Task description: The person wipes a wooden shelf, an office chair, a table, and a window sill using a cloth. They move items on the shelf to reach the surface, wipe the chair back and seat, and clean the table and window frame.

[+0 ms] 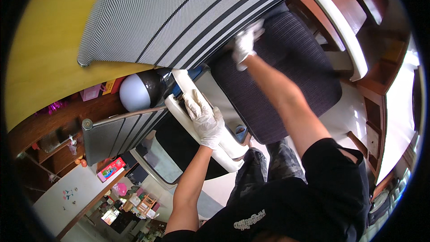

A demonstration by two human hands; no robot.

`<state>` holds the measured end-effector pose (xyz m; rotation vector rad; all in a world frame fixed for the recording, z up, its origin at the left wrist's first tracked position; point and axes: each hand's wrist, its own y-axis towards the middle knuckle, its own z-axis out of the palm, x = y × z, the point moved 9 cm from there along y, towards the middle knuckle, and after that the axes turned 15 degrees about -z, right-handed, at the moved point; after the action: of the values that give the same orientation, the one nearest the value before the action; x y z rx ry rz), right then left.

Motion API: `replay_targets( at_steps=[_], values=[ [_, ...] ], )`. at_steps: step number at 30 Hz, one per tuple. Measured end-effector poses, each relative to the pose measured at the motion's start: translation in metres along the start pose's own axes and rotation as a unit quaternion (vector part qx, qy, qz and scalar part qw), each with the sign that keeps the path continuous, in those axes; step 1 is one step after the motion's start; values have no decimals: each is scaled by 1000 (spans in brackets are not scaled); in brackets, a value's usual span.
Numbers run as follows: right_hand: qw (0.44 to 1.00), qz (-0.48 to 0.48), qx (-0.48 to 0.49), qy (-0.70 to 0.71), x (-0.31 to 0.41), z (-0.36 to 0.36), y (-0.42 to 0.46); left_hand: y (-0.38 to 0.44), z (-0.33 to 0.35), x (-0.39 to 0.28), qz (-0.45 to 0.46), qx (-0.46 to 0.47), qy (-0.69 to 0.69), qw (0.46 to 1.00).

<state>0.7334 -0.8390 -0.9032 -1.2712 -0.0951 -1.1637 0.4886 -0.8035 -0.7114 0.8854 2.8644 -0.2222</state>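
Note:
Both of my hands wear thin white gloves. My left hand [205, 119] lies with fingers spread over the white armrests of two chairs standing side by side. One armrest [231, 144] belongs to the chair before me, the other [188, 124] to its neighbour. My right hand [247, 42], blurred, is at the back of the dark ribbed seat cushion [289, 74], close to the striped grey mesh backrest [188, 13]. Blur hides whether anything is in its fingers. The neighbouring chair has a similar mesh backrest [117, 137] and a black seat [181, 148].
Another white armrest [342, 23] curves along the right of the front chair. Behind the chairs are a yellow surface [43, 40] and a white-and-black rounded object [136, 90]. A red box [111, 169] sits on a white tabletop [67, 195]. Wooden furniture [376, 107] stands at right.

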Motion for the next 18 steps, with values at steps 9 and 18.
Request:
replay_targets(
  at_steps=[9, 18],
  values=[
    [957, 190, 149, 162, -34, 54, -49, 0, 3, 3, 4, 2, -23, 1000],
    [817, -523, 210, -123, 209, 91, -73, -4, 0, -7, 51, -42, -13, 998]
  ],
)
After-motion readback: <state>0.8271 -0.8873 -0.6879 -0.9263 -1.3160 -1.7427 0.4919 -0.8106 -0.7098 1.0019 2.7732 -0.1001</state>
